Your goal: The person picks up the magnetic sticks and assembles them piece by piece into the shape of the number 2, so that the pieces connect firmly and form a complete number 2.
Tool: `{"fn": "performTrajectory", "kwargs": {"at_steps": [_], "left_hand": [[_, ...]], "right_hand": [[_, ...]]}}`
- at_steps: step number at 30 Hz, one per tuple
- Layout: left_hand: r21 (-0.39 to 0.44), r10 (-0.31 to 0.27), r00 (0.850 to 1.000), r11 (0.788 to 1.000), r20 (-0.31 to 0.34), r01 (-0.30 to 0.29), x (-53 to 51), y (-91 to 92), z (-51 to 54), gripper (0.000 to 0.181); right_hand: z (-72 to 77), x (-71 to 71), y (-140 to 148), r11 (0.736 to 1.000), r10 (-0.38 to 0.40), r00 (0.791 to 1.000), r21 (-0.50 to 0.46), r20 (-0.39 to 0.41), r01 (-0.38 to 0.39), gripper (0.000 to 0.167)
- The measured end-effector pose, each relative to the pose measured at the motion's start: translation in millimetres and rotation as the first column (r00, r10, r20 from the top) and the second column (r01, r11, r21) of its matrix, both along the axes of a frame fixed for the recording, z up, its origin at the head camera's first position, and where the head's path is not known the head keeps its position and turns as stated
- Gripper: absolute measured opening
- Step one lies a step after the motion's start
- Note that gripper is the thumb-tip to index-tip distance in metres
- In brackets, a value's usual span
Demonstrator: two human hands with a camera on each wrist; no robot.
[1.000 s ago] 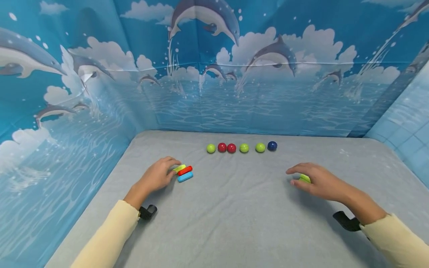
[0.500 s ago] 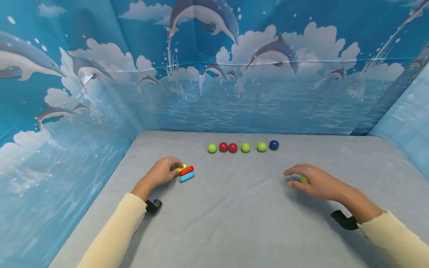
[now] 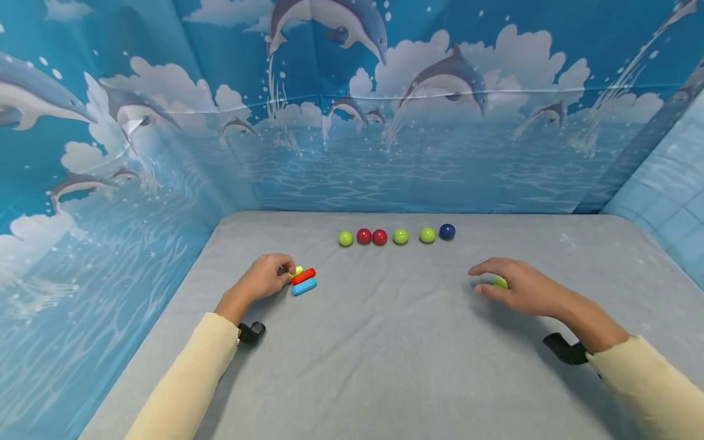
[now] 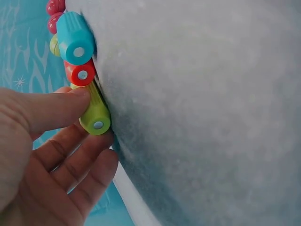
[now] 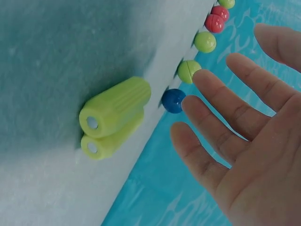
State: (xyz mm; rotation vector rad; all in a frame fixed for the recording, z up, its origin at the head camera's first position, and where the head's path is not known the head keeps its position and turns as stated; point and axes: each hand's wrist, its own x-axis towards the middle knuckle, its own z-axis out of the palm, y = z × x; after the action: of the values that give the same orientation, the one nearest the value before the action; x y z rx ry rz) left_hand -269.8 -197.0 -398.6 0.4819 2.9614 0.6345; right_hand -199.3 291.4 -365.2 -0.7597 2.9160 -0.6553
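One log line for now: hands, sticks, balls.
left hand: pinches green stick | red stick, blue stick: alongside | right hand: holds nothing, near two green sticks | six balls: row at back

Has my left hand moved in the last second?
Yes: against the blue ball in the head view, your left hand has shifted slightly right and forward at the wrist, and now pinches a green block.

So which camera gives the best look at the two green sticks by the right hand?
The right wrist view: the right hand sits clear of the two green sticks, so both show clearly. In the head view the hand hides all but a bit of green; the left wrist view doesn't show them.
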Motion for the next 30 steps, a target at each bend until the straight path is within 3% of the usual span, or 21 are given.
{"fn": "performTrajectory", "kwargs": {"at_steps": [9,15,23,30], "left_hand": [[0.023,0.010,1.000,1.000,-0.001,-0.010,-0.6,-4.4,4.5,0.006],[0.064,0.009,0.997,0.998,-0.072,-0.005,3.0,-3.8,13.3,0.007],[0.119,-0.125,0.982,0.983,-0.143,0.142,23.4,23.2,31.8,0.006],[0.108,-0.260,0.951,0.954,-0.168,0.280,41.0,57.9,36.2,0.010]], "right_hand": [[-1.1,-2.3,4.8,1.000,-0.024,0.999,0.005,0.025,0.024,0.037],[-3.1,-2.9,6.9,0.999,-0.045,0.999,0.011,0.025,0.045,0.036],[-4.5,-2.2,7.3,0.999,-0.031,0.999,0.009,0.040,0.031,0.036],[-5.5,-0.4,7.1,1.000,-0.018,0.998,0.005,0.067,0.017,0.036]]}}
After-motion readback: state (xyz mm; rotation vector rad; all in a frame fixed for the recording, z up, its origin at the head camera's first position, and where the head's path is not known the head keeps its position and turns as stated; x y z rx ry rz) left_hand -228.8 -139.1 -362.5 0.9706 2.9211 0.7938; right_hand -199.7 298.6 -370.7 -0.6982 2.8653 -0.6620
